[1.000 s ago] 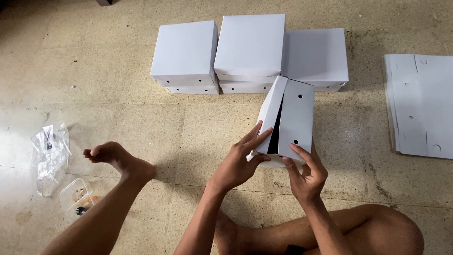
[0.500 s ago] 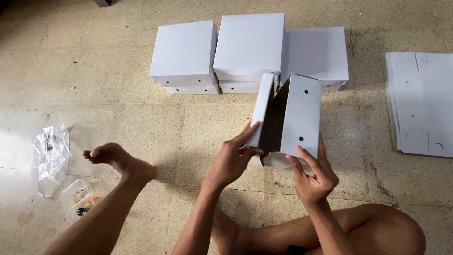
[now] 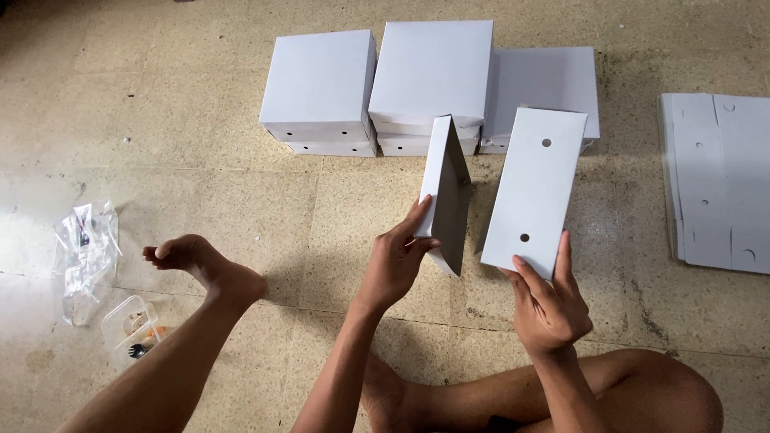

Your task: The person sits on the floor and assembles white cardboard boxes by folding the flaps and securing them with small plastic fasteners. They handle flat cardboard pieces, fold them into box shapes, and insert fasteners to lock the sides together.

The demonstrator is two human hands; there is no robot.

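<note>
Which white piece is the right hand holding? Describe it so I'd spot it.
Start at the closed white boxes on the floor. Just below them the right hand grips a flat white panel by its bottom edge. Unlike the boxes, it is one sheet with two holes.

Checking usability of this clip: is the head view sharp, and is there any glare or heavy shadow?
Head view: sharp, no motion blur on the left hand or right hand; soft even daylight; white box bright but not blown out; mild sheen on the floor at left; faint shadows only.
</note>
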